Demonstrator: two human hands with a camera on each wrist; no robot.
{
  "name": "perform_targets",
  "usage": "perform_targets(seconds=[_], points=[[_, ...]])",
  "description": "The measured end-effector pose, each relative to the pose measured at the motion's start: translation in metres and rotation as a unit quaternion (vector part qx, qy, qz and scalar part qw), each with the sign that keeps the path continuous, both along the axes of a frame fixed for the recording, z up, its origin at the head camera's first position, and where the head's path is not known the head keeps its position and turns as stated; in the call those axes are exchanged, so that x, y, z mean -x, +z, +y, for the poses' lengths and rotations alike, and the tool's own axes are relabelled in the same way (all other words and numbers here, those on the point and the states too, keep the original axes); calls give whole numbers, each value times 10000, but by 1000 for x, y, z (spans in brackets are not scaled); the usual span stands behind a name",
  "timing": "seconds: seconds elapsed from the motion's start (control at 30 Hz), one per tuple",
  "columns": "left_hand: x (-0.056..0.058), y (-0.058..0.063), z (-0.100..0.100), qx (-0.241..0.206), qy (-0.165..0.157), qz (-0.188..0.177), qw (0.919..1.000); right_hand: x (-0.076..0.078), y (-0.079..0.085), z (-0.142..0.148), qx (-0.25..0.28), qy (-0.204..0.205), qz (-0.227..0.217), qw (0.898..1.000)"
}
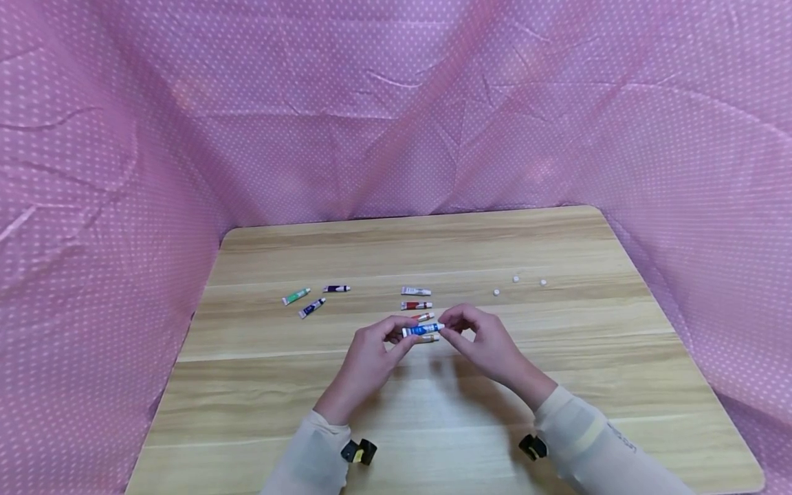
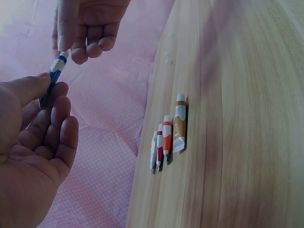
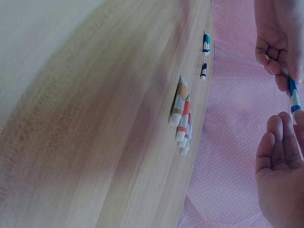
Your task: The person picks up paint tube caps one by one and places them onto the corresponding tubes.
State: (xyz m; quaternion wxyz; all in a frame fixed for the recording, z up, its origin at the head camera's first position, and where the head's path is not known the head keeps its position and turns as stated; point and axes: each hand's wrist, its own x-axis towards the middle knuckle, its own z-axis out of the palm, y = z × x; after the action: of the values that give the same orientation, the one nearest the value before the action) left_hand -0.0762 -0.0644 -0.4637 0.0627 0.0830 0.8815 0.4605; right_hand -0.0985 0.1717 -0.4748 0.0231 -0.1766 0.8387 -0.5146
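A blue paint tube [image 1: 423, 330] is held up over the table between both hands. My left hand [image 1: 373, 349] grips its body between thumb and fingers. At the other end, my right hand [image 1: 491, 346] pinches the white cap [image 2: 65, 54] with thumb and forefinger. Below and behind the blue tube lie a white paint tube [image 1: 416, 291], a red paint tube [image 1: 416, 305], an orange paint tube [image 2: 166, 137] and an ochre paint tube [image 2: 180, 121], roughly side by side. The hands and the blue tube partly cover the orange and ochre ones in the head view.
On the left of the wooden table [image 1: 260, 399] lie a green tube [image 1: 296, 297], a dark blue tube [image 1: 312, 308] and a dark purple tube [image 1: 337, 289]. Three small white caps [image 1: 516, 279] sit at the right. Pink dotted cloth [image 1: 396, 165] hangs around the table.
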Motion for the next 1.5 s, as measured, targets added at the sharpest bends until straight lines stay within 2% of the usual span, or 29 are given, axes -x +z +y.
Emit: perform_targets(seconds=[0.17, 0.5, 0.8, 1.03, 1.27, 1.5], points=[[0, 0, 1, -40, -73, -129, 9999, 0, 1, 0, -178, 18, 64, 9998], [0, -2, 1, 120, -121, -99, 9998, 0, -1, 3, -42, 206, -286, 9994], [8, -5, 4, 731, -409, -310, 9960, 3, -7, 5, -388, 194, -202, 9989], [17, -25, 1, 1170, -323, -422, 9917, 7, -12, 13, -623, 50, -425, 9971], [25, -53, -5, 1575, -625, -535, 9841, 10, -13, 21, -502, -84, -495, 9975], [29, -61, -5, 1800, -618, -637, 9796, 13, -15, 28, -525, -196, -504, 9972]])
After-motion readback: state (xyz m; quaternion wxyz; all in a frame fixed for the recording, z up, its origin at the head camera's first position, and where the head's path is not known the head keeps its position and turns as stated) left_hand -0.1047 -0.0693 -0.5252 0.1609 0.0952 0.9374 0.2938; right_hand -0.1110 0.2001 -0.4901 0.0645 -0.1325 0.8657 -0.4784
